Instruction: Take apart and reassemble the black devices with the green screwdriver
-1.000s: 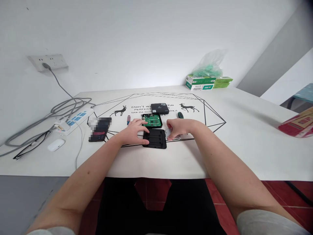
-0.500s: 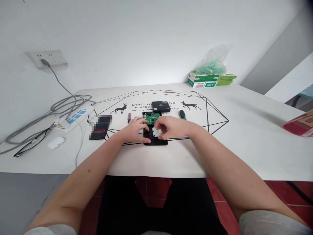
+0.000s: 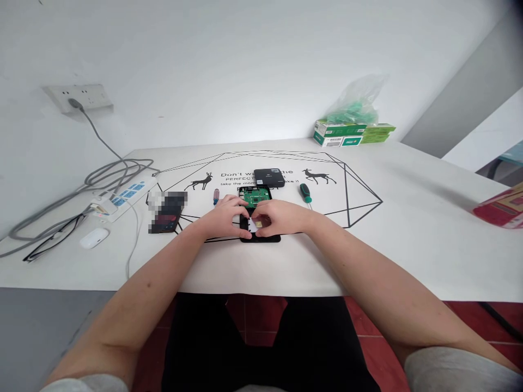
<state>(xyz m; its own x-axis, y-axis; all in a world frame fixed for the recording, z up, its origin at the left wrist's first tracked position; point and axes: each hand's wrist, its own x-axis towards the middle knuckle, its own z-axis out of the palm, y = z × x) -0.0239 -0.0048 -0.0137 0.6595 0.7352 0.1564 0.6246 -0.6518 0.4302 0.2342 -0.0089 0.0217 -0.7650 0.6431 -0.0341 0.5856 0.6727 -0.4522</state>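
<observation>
A black plastic casing half [image 3: 267,238] lies flat near the table's middle. My left hand [image 3: 224,218] grips its left side, thumb at the near edge and fingers curled toward the far edge. Between the thumb and fingers of my right hand [image 3: 278,218] is a thin silvery plate [image 3: 253,224] with a yellowish square on it. The plate is low over the casing half; whether it rests inside, I cannot tell. Directly behind lies a green circuit board [image 3: 255,197] in a black frame. Farther back is a black box-shaped device [image 3: 269,177] with a pale sticker.
A green-handled screwdriver [image 3: 304,193] lies right of the parts, another screwdriver handle [image 3: 216,196] left. A dark phone-like item [image 3: 168,212], a white earphone case [image 3: 94,238], glasses [image 3: 53,239] and a power strip [image 3: 131,194] with cables occupy the left. Green boxes [image 3: 341,133] stand back right.
My right hand has shifted left with the silvery plate, bringing it closer to my left fingertips. More of the green screwdriver shows. My left hand stays in place.
</observation>
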